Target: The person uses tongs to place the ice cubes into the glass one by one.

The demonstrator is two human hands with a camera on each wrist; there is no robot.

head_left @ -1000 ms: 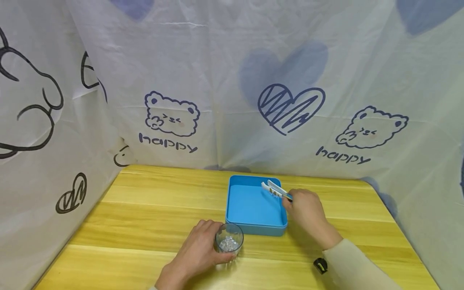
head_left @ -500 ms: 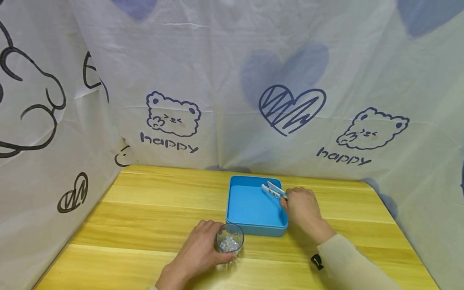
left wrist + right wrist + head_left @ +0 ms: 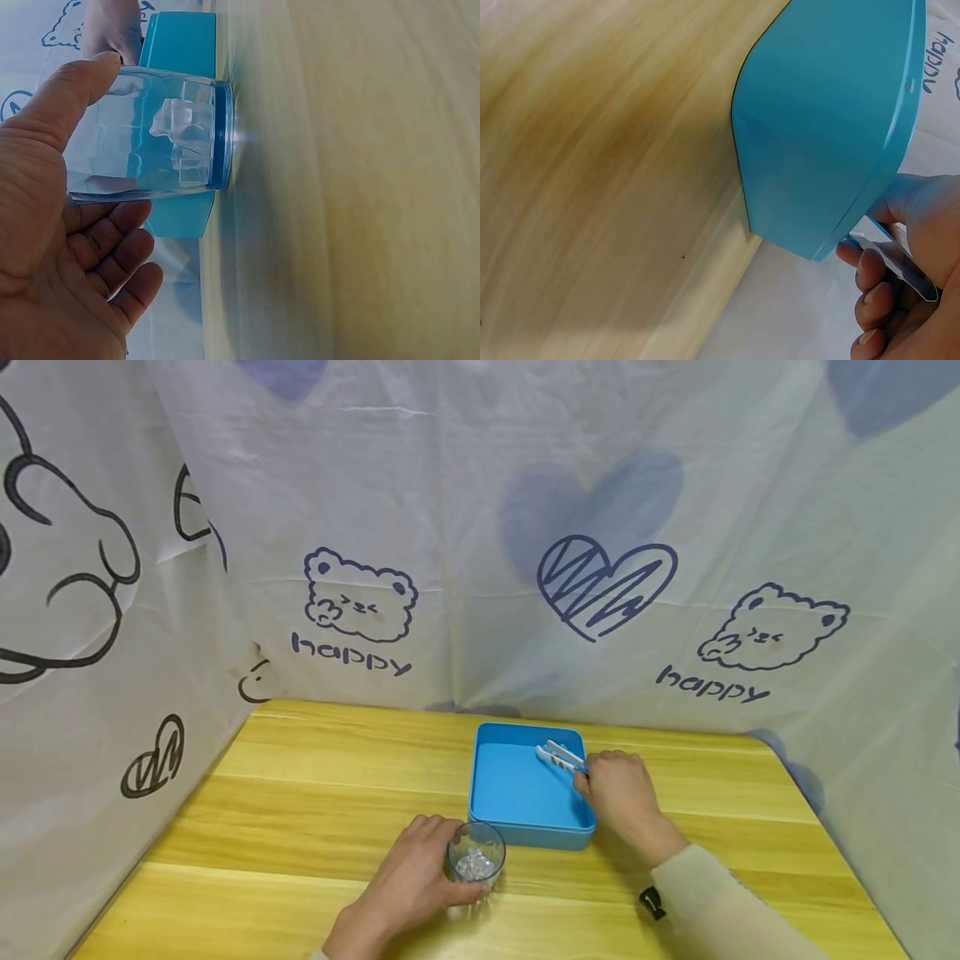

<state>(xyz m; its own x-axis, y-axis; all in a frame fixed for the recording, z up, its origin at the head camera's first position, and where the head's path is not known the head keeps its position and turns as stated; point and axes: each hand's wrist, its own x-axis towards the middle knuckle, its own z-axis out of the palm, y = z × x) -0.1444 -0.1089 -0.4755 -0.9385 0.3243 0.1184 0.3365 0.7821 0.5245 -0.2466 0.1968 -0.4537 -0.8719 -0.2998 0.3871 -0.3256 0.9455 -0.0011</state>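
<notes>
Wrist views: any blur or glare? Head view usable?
Left wrist view: the table is smeared and soft, with a bright glare spot at the base of the glass; left hand sharp. Right wrist view: wood grain streaked with blur, the blue tray crisp, the tongs catching a reflection. Head view: even light, sharp, soft shadows under the right hand, edges bowed by the wide lens.
</notes>
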